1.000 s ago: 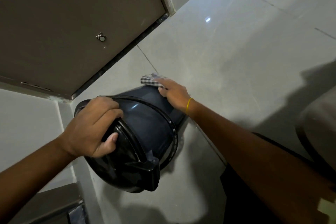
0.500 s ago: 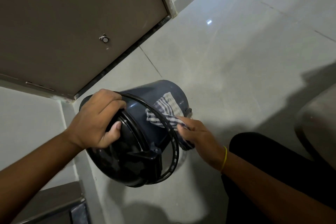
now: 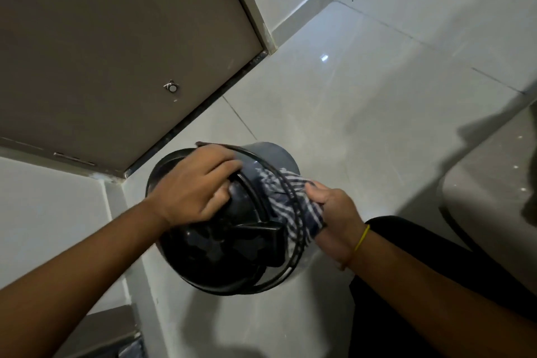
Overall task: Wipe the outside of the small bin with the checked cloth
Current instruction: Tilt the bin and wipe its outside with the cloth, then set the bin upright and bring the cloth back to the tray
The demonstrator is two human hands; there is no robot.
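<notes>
The small dark bin (image 3: 268,154) is held tilted above the floor, its black lid end (image 3: 220,250) turned towards me and a thin wire handle looping around it. My left hand (image 3: 191,192) grips the rim near the lid. My right hand (image 3: 334,221) holds the blue-and-white checked cloth (image 3: 290,206) pressed against the bin's right side, close to the lid. Part of the cloth lies under the wire handle.
A brown door (image 3: 101,52) with a small round stopper (image 3: 172,86) fills the upper left. Glossy pale floor tiles (image 3: 377,96) spread to the right. A grey rounded fixture (image 3: 494,192) stands at the right edge. My dark-clothed leg (image 3: 421,285) is at the lower right.
My right hand has dragged the cloth from the bin's far end along its side towards the lid. The bin has turned so that its lid faces me more squarely.
</notes>
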